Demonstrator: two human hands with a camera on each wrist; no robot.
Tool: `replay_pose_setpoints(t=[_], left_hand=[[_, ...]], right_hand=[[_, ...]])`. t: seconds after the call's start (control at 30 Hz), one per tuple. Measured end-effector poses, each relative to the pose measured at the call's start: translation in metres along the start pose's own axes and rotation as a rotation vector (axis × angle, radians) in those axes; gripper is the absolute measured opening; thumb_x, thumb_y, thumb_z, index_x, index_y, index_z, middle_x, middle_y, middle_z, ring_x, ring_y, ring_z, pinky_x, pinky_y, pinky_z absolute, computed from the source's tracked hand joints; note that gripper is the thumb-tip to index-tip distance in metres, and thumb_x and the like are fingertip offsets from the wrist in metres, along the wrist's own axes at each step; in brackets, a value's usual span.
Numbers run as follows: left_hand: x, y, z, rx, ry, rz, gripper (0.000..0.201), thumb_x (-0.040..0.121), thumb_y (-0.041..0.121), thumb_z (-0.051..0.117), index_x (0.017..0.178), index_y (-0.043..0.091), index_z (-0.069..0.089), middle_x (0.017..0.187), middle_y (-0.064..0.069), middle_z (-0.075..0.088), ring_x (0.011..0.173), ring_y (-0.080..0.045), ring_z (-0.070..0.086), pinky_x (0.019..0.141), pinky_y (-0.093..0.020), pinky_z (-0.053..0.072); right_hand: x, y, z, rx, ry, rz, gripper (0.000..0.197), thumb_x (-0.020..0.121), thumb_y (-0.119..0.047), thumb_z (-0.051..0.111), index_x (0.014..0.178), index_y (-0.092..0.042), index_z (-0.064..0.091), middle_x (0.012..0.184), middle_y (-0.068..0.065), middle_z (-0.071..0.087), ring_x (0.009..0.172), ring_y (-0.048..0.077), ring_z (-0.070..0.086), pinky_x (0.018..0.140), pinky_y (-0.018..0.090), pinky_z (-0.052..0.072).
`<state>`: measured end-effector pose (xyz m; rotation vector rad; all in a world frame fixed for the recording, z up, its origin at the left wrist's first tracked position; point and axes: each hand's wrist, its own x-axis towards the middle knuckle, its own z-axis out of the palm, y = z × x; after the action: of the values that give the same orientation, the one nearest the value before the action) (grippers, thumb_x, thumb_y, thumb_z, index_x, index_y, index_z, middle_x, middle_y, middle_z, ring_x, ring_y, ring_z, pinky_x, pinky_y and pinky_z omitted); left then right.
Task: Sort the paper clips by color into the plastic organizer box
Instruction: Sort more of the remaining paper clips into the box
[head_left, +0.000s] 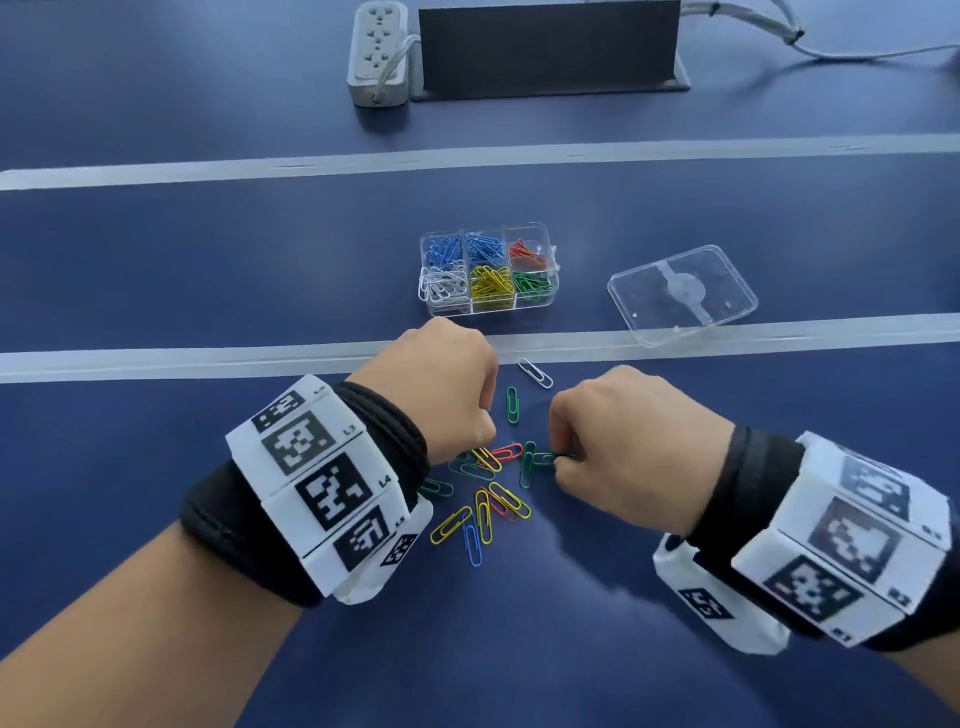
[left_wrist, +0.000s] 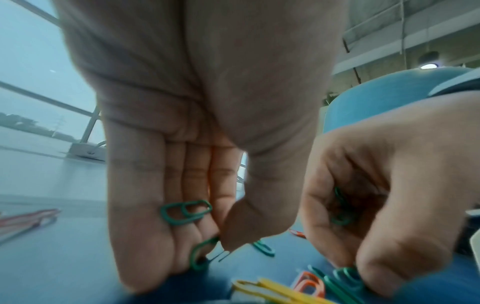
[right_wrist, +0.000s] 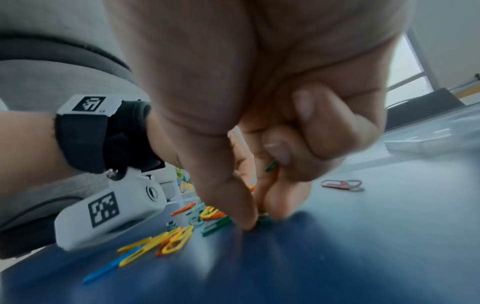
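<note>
A clear organizer box (head_left: 551, 254) with six compartments holds blue, red, white, yellow and green clips. A loose pile of paper clips (head_left: 488, 499) in mixed colors lies on the blue table between my hands. My left hand (head_left: 441, 384) hovers over the pile's left side; in the left wrist view its thumb and fingers pinch a green clip (left_wrist: 201, 255), and another green clip (left_wrist: 185, 211) lies on its fingers. My right hand (head_left: 618, 436) pinches a green clip (head_left: 545, 460) at the pile's right edge and holds more green clips (left_wrist: 340, 209) in its curled fingers.
The box's clear lid (head_left: 681, 293) lies to the right of the box. A white clip (head_left: 535, 372) and a green clip (head_left: 512, 405) lie apart from the pile. A power strip (head_left: 376, 52) and a dark stand (head_left: 550, 47) sit at the far edge.
</note>
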<state>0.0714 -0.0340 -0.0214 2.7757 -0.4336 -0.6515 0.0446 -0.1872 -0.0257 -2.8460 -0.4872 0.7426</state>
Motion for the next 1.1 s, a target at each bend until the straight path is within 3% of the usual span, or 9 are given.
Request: replay_pose_setpoints(t=[0.17,0.27,0.37,0.47,0.57,0.73,0.83,0.93,1.1], left_hand=[[-0.007,-0.016,-0.004,-0.311,0.004,-0.056,0.014,0.076,0.013,0.057,0.085,0.022,0.062,0.065,0.008,0.061,0.055,0.000,0.056,0.059,-0.020,0.048],[-0.016,-0.027,-0.010,-0.786,-0.066,-0.155,0.017,0.076,0.009,0.055,0.072,0.019,0.067,0.063,-0.006,0.066,0.052,-0.016,0.064,0.044,-0.016,0.048],[-0.021,-0.040,-0.010,-1.257,-0.062,-0.192,0.024,0.063,0.006,0.046,0.047,0.016,0.059,0.055,-0.006,0.055,0.042,-0.015,0.054,0.038,-0.019,0.044],[-0.024,-0.052,-0.008,-1.442,-0.031,-0.205,0.023,0.055,-0.001,0.034,0.046,0.014,0.049,0.053,-0.002,0.048,0.039,-0.013,0.044,0.034,-0.017,0.034],[-0.025,-0.059,-0.007,-1.335,-0.041,-0.231,0.018,0.055,0.005,0.036,0.059,0.012,0.051,0.049,0.001,0.041,0.037,-0.011,0.036,0.037,-0.015,0.025],[-0.032,-0.056,0.002,-0.581,-0.049,-0.057,0.012,0.071,0.034,0.076,0.074,0.025,0.067,0.043,0.009,0.038,0.042,-0.006,0.033,0.046,-0.017,0.030],[-0.037,-0.052,0.003,-0.374,-0.083,-0.039,0.010,0.070,0.033,0.077,0.077,0.032,0.070,0.038,0.009,0.037,0.041,-0.006,0.037,0.045,-0.014,0.031],[-0.035,-0.052,0.004,-0.242,-0.077,-0.047,0.011,0.070,0.034,0.077,0.078,0.037,0.070,0.044,0.012,0.044,0.047,0.002,0.044,0.046,-0.014,0.031],[-0.035,-0.051,0.003,-0.138,-0.023,-0.052,0.001,0.075,0.034,0.072,0.074,0.034,0.071,0.058,0.012,0.045,0.058,-0.002,0.045,0.064,-0.025,0.043]], right_hand=[[0.004,0.004,-0.008,0.214,-0.010,-0.007,0.017,0.078,-0.029,0.056,0.066,-0.019,0.050,0.062,-0.006,0.052,0.060,0.011,0.047,0.058,0.025,0.041],[0.012,0.012,-0.014,0.715,-0.087,0.034,0.023,0.076,-0.011,0.060,0.059,-0.018,0.046,0.045,-0.009,0.049,0.043,0.005,0.039,0.045,0.017,0.034],[0.017,0.019,-0.014,1.114,-0.122,-0.014,0.026,0.077,0.010,0.061,0.066,-0.011,0.051,0.051,-0.001,0.055,0.044,0.010,0.045,0.042,0.018,0.037],[0.021,0.020,-0.010,1.325,-0.238,-0.069,0.026,0.079,0.010,0.063,0.092,-0.013,0.061,0.064,0.009,0.062,0.047,0.012,0.051,0.044,0.017,0.044],[0.025,0.018,-0.011,1.349,-0.289,-0.050,0.027,0.085,0.006,0.055,0.102,-0.012,0.065,0.070,0.009,0.064,0.054,0.014,0.056,0.050,0.018,0.050],[0.032,0.004,-0.019,1.013,-0.172,0.022,0.023,0.087,-0.015,0.059,0.066,-0.013,0.053,0.059,0.002,0.048,0.048,0.011,0.044,0.043,0.021,0.039],[0.035,0.001,-0.022,0.574,-0.080,-0.041,0.032,0.083,-0.036,0.064,0.062,-0.019,0.046,0.052,-0.007,0.042,0.044,0.004,0.037,0.053,0.021,0.033],[0.038,-0.002,-0.023,0.530,-0.080,-0.035,0.036,0.085,-0.045,0.059,0.062,-0.018,0.049,0.051,-0.008,0.043,0.042,0.003,0.038,0.052,0.019,0.034],[0.042,-0.002,-0.024,0.298,0.037,-0.087,0.021,0.086,-0.037,0.060,0.070,-0.024,0.056,0.049,-0.008,0.041,0.047,0.002,0.041,0.047,0.010,0.033]])
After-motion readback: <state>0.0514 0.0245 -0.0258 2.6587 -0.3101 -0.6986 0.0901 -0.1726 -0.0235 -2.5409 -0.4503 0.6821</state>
